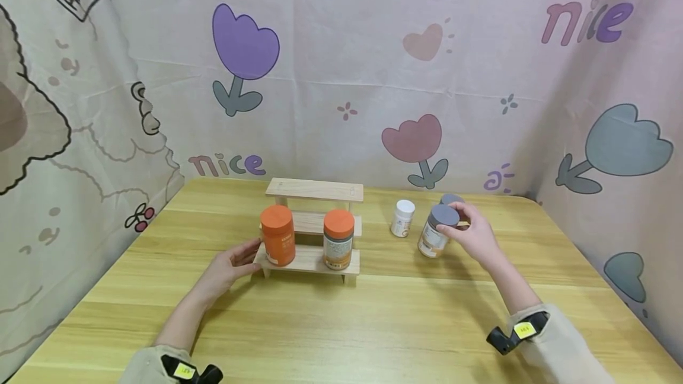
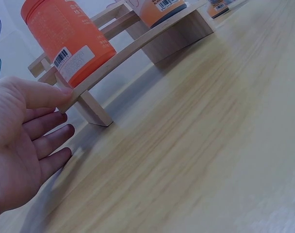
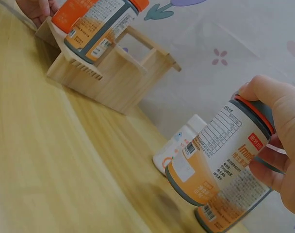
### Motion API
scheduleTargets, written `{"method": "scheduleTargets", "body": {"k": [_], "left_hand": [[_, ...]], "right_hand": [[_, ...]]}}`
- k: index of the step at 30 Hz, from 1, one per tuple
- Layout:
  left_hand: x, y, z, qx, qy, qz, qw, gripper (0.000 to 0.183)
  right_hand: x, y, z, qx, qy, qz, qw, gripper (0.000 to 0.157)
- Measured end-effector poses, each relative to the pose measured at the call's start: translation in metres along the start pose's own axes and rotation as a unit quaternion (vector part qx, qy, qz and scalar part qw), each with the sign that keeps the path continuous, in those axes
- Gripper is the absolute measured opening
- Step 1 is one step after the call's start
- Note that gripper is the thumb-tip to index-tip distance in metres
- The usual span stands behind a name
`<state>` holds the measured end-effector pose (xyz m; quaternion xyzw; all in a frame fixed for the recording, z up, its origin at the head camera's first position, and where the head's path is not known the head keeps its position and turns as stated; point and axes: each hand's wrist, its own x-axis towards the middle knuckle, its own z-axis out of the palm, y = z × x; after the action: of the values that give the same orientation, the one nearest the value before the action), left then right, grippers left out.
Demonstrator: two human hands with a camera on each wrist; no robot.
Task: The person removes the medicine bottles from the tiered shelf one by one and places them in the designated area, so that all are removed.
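My right hand [image 1: 475, 236] grips a supplement bottle [image 1: 433, 236] by its grey lid, thumb and fingers around it. White and orange label print faces the right wrist view, with a shadow on the table below the bottle. Behind it stands a second grey-lidded bottle [image 3: 230, 213], partly hidden. A small white bottle [image 1: 403, 218] is just left of them. My left hand [image 1: 226, 268] pinches the left end of the lowest step of a wooden tiered rack [image 1: 306, 258], thumb on its corner. That step bears an orange jar [image 1: 278, 236] and an orange-lidded bottle [image 1: 338, 240].
The rack's two upper steps [image 1: 315, 189] rise behind the jars. Everything stands on a wood-grain table [image 1: 341, 325], backed by a printed cloth [image 1: 331, 46] that also hangs along both sides.
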<state>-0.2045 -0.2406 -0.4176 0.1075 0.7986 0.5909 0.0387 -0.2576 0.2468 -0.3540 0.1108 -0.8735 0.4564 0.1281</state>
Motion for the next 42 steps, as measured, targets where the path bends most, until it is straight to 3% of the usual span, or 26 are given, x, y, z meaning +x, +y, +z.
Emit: {"method": "scheduleTargets", "body": {"k": [10, 18, 27, 42], "left_hand": [[-0.001, 0.000, 0.001, -0.006, 0.000, -0.002, 1.0000, 0.064], [0.001, 0.000, 0.001, -0.012, 0.001, -0.004, 0.9999, 0.064], [0.000, 0.001, 0.000, 0.000, 0.001, -0.006, 1.0000, 0.064], [0.000, 0.001, 0.000, -0.002, 0.004, -0.003, 1.0000, 0.063]], "right_hand": [[-0.006, 0.004, 0.007, -0.008, -0.007, 0.001, 1.000, 0.048], [-0.014, -0.021, 0.008, -0.010, -0.013, 0.000, 1.000, 0.045], [-0.005, 0.012, 0.012, -0.032, -0.016, 0.009, 0.999, 0.048], [-0.007, 0.013, 0.009, -0.018, -0.026, 0.015, 0.999, 0.057]]}}
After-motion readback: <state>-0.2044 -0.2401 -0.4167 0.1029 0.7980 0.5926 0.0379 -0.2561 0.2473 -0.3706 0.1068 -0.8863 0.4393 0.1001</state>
